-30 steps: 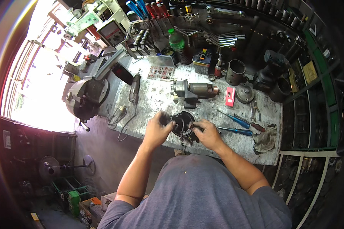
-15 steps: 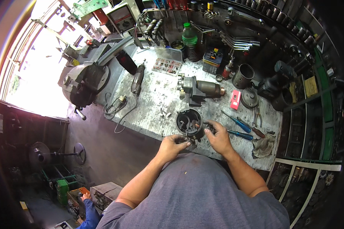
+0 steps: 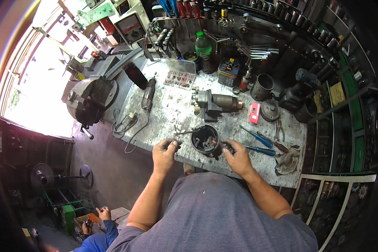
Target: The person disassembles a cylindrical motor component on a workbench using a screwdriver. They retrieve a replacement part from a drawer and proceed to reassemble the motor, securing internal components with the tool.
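Note:
A dark cylindrical motor housing point(image 3: 214, 154) stands at the bench's front edge, its open end up; grey parts and a hint of copper show inside. Close against its right side, my right hand point(image 3: 237, 158) has its fingers curled and seems to grip the wall. My left hand point(image 3: 164, 155) is raised left of the housing, thumb and fingers pinched together. Whatever it pinches is hidden by the dark, grimy fingertips. A thin dark piece point(image 3: 188, 132) stretches from near these fingers to the housing's rim. Behind the housing lies a motor armature point(image 3: 227, 102) with its gear end.
Screwdrivers point(image 3: 260, 139), pliers point(image 3: 280, 131) and a rag point(image 3: 287, 161) lie right. A red box point(image 3: 254, 112) sits by a round cover point(image 3: 270, 111). Farther left are a corded rotary tool point(image 3: 148, 94), a parts case point(image 3: 179, 79) and a vise point(image 3: 90, 98). Another person's hand point(image 3: 104, 213) works lower left.
My left hand has moved left and up, away from the housing's front. The thin dark piece now sticks out left of the rim. My right hand stays by the housing; the view has shifted slightly.

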Demonstrator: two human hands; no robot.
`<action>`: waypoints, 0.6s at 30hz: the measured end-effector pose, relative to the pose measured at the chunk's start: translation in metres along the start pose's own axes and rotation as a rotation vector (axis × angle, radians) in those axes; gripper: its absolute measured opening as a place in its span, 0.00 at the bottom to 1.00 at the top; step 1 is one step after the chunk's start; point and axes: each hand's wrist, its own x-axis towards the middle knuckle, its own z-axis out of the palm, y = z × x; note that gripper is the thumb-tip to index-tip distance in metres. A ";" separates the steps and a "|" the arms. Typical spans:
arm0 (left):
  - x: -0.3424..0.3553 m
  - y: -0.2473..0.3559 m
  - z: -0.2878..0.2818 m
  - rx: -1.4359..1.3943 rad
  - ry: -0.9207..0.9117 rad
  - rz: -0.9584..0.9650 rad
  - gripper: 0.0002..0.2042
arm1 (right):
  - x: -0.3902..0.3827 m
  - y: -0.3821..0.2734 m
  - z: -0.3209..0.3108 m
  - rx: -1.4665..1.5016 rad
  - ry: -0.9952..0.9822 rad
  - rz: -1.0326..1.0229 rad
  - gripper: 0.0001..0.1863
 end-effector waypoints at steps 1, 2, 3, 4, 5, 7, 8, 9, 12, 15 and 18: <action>0.000 -0.005 -0.004 0.027 0.001 0.000 0.10 | -0.001 0.001 -0.002 0.004 -0.003 0.023 0.19; -0.001 -0.009 -0.008 0.032 0.000 0.011 0.10 | -0.002 0.002 -0.004 -0.003 -0.001 0.032 0.19; 0.000 -0.013 -0.012 0.093 -0.011 -0.028 0.09 | -0.003 0.003 -0.005 -0.029 0.006 0.027 0.19; -0.004 -0.017 -0.017 0.156 -0.049 -0.003 0.09 | -0.004 0.003 -0.007 -0.012 -0.014 0.076 0.20; -0.007 -0.021 -0.020 0.223 -0.083 -0.014 0.09 | -0.005 0.004 -0.009 -0.013 -0.029 0.110 0.20; -0.016 -0.027 -0.023 0.398 -0.147 -0.010 0.11 | -0.007 0.005 -0.010 -0.022 -0.029 0.124 0.20; -0.019 -0.029 -0.023 0.483 -0.176 0.031 0.12 | -0.007 0.005 -0.011 -0.030 -0.015 0.104 0.20; -0.021 -0.031 -0.021 0.481 -0.195 0.042 0.13 | -0.008 0.005 -0.010 -0.054 0.011 0.046 0.20; -0.022 -0.033 -0.014 0.518 -0.236 0.045 0.16 | -0.007 0.004 -0.007 -0.054 0.019 0.032 0.19; -0.017 -0.031 -0.009 0.527 -0.254 0.017 0.19 | -0.007 0.004 -0.005 -0.057 -0.012 0.037 0.19; -0.014 -0.030 -0.008 0.510 -0.252 0.078 0.22 | -0.008 0.008 -0.004 -0.075 -0.029 -0.013 0.18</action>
